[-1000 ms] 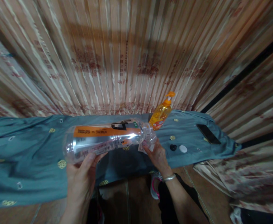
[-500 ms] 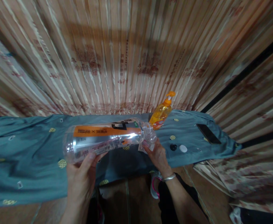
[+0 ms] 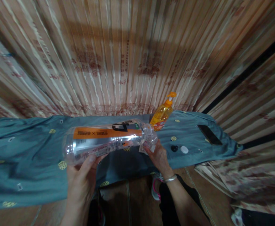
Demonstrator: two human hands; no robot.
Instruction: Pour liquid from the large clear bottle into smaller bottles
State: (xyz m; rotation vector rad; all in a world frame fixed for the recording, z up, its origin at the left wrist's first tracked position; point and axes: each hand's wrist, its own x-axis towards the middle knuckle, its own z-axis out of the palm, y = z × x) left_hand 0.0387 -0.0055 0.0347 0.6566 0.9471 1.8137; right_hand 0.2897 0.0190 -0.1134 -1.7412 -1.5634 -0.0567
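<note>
A large clear plastic bottle (image 3: 106,138) with an orange and silver label lies nearly level above the cloth, its neck pointing right. My left hand (image 3: 85,163) grips its underside near the base. At the bottle's mouth, my right hand (image 3: 158,157) is closed around a small clear plastic container (image 3: 151,140), whose exact kind I cannot make out. The bottle's neck and this container meet or overlap; their edges blur together. Just behind them stands a pump bottle (image 3: 162,116) of yellow liquid with an orange pump head.
A blue-green cloth (image 3: 40,157) with yellow prints covers the long surface. On its right part lie a black cap (image 3: 174,148), a white cap (image 3: 184,149) and a black phone (image 3: 209,135). Pleated curtains (image 3: 118,56) hang behind and at the right.
The large bottle has shifted very slightly left and rolled a little, with its label turned. Both hands keep their hold, and the other things stay in place.
</note>
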